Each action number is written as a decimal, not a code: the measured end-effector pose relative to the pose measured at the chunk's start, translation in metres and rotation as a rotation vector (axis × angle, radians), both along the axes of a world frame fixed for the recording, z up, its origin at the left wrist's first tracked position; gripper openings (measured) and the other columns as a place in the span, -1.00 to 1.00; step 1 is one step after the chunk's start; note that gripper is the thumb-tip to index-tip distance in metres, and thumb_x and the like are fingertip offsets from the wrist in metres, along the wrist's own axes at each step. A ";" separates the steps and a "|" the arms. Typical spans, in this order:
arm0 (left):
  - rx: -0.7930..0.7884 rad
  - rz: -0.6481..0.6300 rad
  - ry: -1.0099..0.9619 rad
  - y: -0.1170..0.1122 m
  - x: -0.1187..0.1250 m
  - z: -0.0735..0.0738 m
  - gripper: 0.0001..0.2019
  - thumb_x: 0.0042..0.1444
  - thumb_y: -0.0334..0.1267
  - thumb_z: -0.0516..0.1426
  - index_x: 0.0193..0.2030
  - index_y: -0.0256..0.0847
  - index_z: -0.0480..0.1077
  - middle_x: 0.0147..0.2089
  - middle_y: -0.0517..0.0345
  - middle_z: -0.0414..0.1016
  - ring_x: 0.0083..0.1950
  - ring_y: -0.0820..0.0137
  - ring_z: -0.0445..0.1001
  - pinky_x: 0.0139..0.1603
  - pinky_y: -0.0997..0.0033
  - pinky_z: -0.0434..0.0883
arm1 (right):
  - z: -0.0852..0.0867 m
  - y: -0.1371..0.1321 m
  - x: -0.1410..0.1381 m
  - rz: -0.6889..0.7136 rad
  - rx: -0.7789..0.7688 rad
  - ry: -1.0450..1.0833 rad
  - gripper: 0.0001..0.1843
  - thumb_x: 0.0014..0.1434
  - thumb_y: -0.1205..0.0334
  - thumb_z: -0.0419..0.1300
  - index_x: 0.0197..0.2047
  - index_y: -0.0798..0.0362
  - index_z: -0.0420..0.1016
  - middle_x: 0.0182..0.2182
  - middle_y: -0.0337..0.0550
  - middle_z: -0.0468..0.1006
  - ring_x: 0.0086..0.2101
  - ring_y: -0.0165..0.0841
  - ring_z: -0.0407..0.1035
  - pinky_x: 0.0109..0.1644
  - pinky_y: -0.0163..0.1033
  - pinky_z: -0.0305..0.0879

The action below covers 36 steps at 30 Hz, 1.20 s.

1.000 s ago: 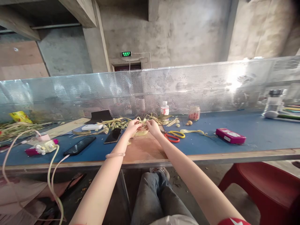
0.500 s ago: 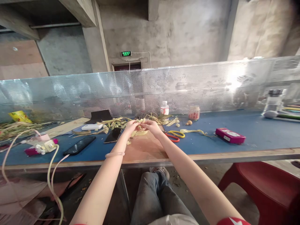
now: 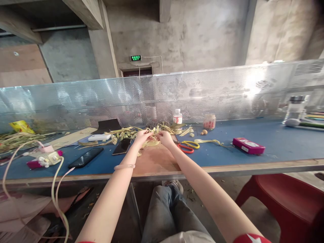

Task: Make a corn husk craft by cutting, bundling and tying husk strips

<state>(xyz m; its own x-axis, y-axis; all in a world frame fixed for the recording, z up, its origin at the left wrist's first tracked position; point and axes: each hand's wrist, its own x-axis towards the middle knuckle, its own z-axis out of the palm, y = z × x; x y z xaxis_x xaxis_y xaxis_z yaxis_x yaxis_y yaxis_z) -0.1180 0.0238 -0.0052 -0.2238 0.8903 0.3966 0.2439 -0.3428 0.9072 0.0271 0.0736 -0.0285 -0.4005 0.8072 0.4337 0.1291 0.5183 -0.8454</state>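
Observation:
My left hand (image 3: 143,136) is closed in a pinch over the middle of the table, and its fingers hold a pale yellow-green dried leaf strip (image 3: 153,130). Close to its right, my right hand (image 3: 165,138) also pinches at the same pale material; a short end stands up between the two hands. Exactly how the piece runs between the fingertips is too small to tell. Below the hands, several pale leaf pieces (image 3: 151,143) lie on a brown board (image 3: 157,160). Scissors with one red and one yellow handle (image 3: 186,148) rest just right of my right wrist.
A dark phone (image 3: 123,146), a charging phone (image 3: 86,157) and a white case (image 3: 99,137) lie to the left. Dried plant pieces (image 3: 126,132) spread behind. A bottle (image 3: 177,117), jar (image 3: 209,121) and magenta box (image 3: 248,146) stand right. Another person's leg (image 3: 68,204) shows lower left.
My hands have moved slightly apart, the right one a little to the right. More of the pale strip now shows between them.

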 end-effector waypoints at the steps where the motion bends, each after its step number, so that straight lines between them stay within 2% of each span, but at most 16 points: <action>1: -0.001 -0.011 0.002 -0.001 0.001 0.000 -0.78 -0.19 -0.20 0.28 -0.44 -0.28 0.41 -0.46 0.20 0.43 -0.45 0.43 0.44 -0.23 0.31 0.46 | -0.001 0.002 -0.001 -0.028 0.010 -0.019 -0.67 0.24 0.15 0.10 0.03 0.10 0.34 -0.03 -0.07 0.40 -0.13 -0.29 0.38 -0.08 -0.07 0.37; 7: -0.004 -0.075 0.004 -0.005 0.006 0.004 -0.76 -0.19 -0.20 0.28 -0.38 -0.28 0.44 -0.37 0.17 0.48 -0.43 0.44 0.45 -0.22 0.32 0.44 | -0.006 0.009 -0.001 -0.139 0.067 -0.144 -0.69 0.24 0.15 0.09 0.03 0.07 0.34 -0.01 -0.07 0.40 -0.12 -0.30 0.37 -0.06 -0.07 0.36; 14: -0.038 -0.172 0.004 -0.011 0.013 0.007 -0.73 -0.23 -0.23 0.30 -0.35 -0.30 0.46 -0.35 0.15 0.51 -0.40 0.44 0.45 -0.23 0.36 0.43 | -0.006 0.005 0.002 -0.175 0.075 -0.260 -0.67 0.23 0.14 0.10 0.03 0.10 0.33 -0.04 -0.07 0.41 -0.13 -0.29 0.38 -0.08 -0.06 0.37; 20: -0.041 -0.222 -0.004 -0.011 0.012 0.007 -0.71 -0.19 -0.20 0.30 -0.32 -0.32 0.48 -0.34 0.12 0.50 -0.41 0.48 0.43 -0.26 0.41 0.43 | -0.003 -0.001 0.004 -0.217 0.127 -0.276 -0.70 0.24 0.13 0.09 -0.03 0.10 0.37 -0.08 -0.09 0.44 -0.17 -0.33 0.39 -0.10 -0.10 0.37; 27: 0.009 -0.189 -0.040 -0.005 0.007 0.005 -0.73 -0.17 -0.17 0.29 -0.35 -0.31 0.47 -0.34 0.13 0.46 -0.42 0.48 0.41 -0.28 0.38 0.45 | 0.000 -0.005 0.006 -0.297 0.226 -0.214 -0.82 0.18 0.25 0.10 -0.22 -0.01 0.52 -0.41 -0.14 0.54 -0.33 -0.29 0.41 -0.25 -0.25 0.26; 31: 0.032 -0.135 -0.065 -0.004 0.004 0.006 -0.75 -0.18 -0.18 0.29 -0.38 -0.30 0.47 -0.38 0.17 0.44 -0.46 0.51 0.38 -0.30 0.38 0.46 | -0.001 -0.006 0.005 -0.299 0.294 -0.161 -0.82 0.14 0.29 0.10 -0.26 0.00 0.54 -0.37 -0.12 0.52 -0.35 -0.31 0.39 -0.27 -0.28 0.22; 36: 0.052 -0.015 -0.094 -0.004 -0.002 0.006 -0.76 -0.16 -0.15 0.27 -0.43 -0.29 0.44 -0.43 0.19 0.43 -0.52 0.54 0.33 -0.33 0.38 0.47 | 0.003 -0.010 0.003 -0.214 0.425 -0.073 -0.84 0.13 0.29 0.11 -0.33 0.03 0.54 -0.32 -0.14 0.49 -0.31 -0.36 0.35 -0.21 -0.33 0.21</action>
